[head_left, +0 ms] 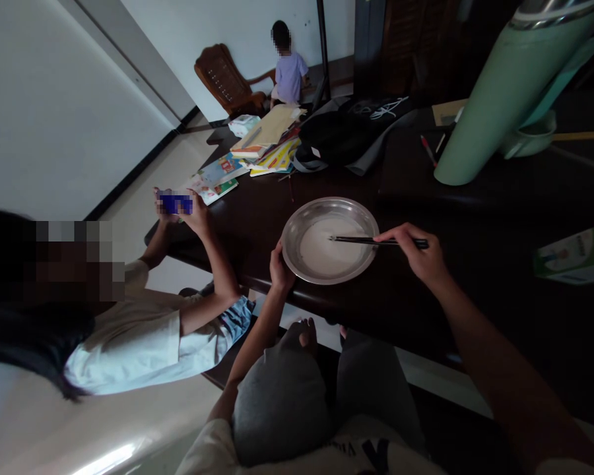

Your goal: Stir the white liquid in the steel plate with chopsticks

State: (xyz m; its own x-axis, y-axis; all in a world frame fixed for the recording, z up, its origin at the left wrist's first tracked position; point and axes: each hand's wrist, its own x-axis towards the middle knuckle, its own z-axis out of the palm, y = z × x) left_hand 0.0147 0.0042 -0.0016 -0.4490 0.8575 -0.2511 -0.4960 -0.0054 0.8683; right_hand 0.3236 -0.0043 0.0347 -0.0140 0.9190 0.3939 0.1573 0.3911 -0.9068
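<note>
A shallow round metal bowl stands at the near edge of the dark table, with a pale, whitish mixture inside. My left hand grips the bowl's left rim, fingers partly hidden beneath it. In my right hand is a pair of dark chopsticks, held closed around their rear part. Their tips dip into the mixture near the middle of the bowl.
Books and papers lie beyond the bowl, beside a black bag. A green thermos and a green-white carton stand right. One person sits at left holding a phone; another is near a wooden chair.
</note>
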